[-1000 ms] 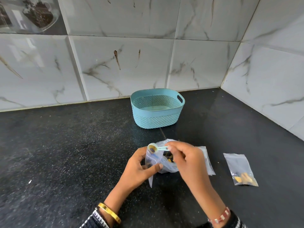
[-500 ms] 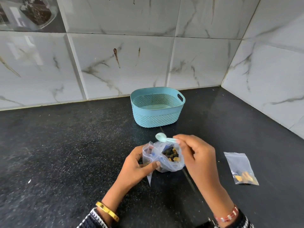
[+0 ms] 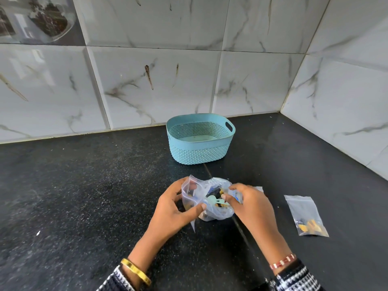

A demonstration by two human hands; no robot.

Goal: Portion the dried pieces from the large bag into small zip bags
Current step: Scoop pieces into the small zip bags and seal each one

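Observation:
A clear large bag (image 3: 218, 211) with dark and yellow dried pieces sits on the black counter between my hands. My left hand (image 3: 174, 208) pinches a small clear zip bag (image 3: 190, 193) upright at the large bag's left side. My right hand (image 3: 249, 203) grips the handle of a pale teal scoop (image 3: 212, 200), whose bowl is down inside the large bag's mouth. A second small zip bag (image 3: 305, 215) with a few dark and yellow pieces lies flat to the right, untouched. A corner of another clear bag (image 3: 259, 189) shows behind my right hand.
A teal perforated basket (image 3: 200, 152) stands behind the bags, near the tiled back wall. A tiled side wall closes off the counter on the right. A seam in the counter (image 3: 241, 227) runs toward me under the large bag.
My right hand has brought the scoop down from above the small bag into the large bag. My left hand still holds the small bag in the same place.

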